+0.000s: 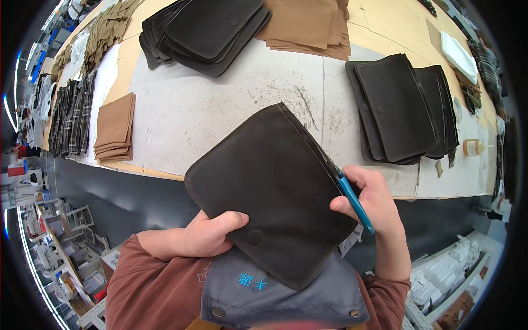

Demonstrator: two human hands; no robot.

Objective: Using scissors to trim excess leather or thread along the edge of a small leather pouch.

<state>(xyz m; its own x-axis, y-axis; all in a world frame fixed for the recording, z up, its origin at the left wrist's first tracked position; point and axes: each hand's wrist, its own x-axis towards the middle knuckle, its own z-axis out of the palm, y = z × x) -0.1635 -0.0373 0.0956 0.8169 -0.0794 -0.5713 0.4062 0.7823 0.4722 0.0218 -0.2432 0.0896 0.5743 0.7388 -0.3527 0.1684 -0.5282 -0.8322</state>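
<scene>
A dark brown leather pouch (269, 192) with rounded corners is held up tilted in front of my chest. My left hand (214, 233) grips its lower left edge, thumb on top near a round disc mark (254, 237) and the other fingers hidden underneath. At the right edge my right hand (367, 193) is closed round blue-handled thread snips (355, 202). The snips' upper end lies against the pouch's right edge, and their blades are hard to make out there. Whether the right fingers also pinch the pouch is hidden.
Similar dark pouches are stacked at the table's back (212, 30) and right (393, 107). Brown pieces lie in piles at the back (308, 25) and left (115, 127). Plaid cloth (72, 115) lies far left. A small amber bottle (473, 147) and a white tray (458, 56) are at right.
</scene>
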